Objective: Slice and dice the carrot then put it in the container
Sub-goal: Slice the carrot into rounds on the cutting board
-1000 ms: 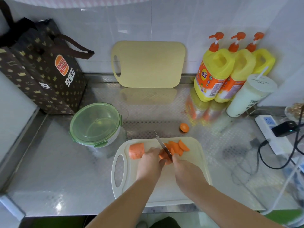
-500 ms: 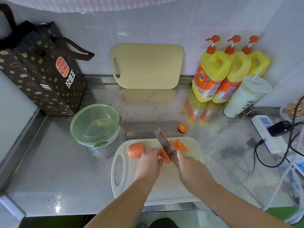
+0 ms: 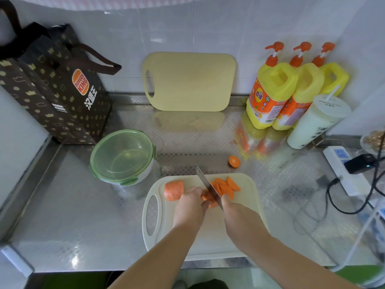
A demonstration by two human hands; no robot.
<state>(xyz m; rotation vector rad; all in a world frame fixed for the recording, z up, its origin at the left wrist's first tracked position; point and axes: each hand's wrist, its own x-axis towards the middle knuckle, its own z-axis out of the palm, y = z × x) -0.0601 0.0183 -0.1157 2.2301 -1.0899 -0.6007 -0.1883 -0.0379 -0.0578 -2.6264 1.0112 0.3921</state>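
On the white cutting board (image 3: pixel 208 232) my left hand (image 3: pixel 190 203) presses down a piece of carrot (image 3: pixel 208 200), mostly hidden under the fingers. My right hand (image 3: pixel 237 213) grips a knife (image 3: pixel 207 184) whose blade rests on that piece, tip pointing away from me. Several cut slices (image 3: pixel 228 186) lie just right of the blade. A thick carrot chunk (image 3: pixel 174 189) lies at the board's far left. A round clear container with a green lid (image 3: pixel 123 157) stands left of the board.
One carrot end (image 3: pixel 234 161) lies on the steel counter beyond the board. A beige board (image 3: pixel 189 81) leans on the wall. A brown paper bag (image 3: pixel 52 84) stands back left; yellow bottles (image 3: pixel 275 90), a cup (image 3: pixel 316 122) and a power strip (image 3: pixel 343 167) with cables fill the right.
The knife rose half a second ago and is down on the carrot piece again. Both hands stay at the same spot on the board.
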